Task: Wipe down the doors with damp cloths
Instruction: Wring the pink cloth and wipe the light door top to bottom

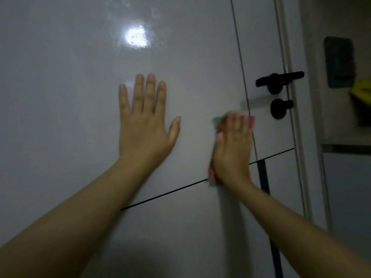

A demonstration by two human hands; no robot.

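- Left hand (143, 119) laid flat on the door (80, 97), fingers straight and spread, holding nothing; probably braced there to steady the panel against the push of wiping.
- Right hand (232, 149) flat as well, fingers straight and together, pressing a cloth (217, 122) against the door; not curled around it, merely pinning it with the palm so the full width rubs the surface.
- Cloth showing green and pink at the fingertips and below the wrist, otherwise hidden under the hand; lying toward the door's right edge, just left of the thin vertical groove (241, 63) and over the slanting groove (170, 192).
- Blurred at the right hand, suggesting a stroke under way.
- Black handle (279, 79) and lock knob (280, 108) up and to the right of the cloth, near but not touched.
- Wet-looking sheen around the bright light reflection (136, 38) near the top, likely already wiped.
- Area around the handle judged not yet reached.
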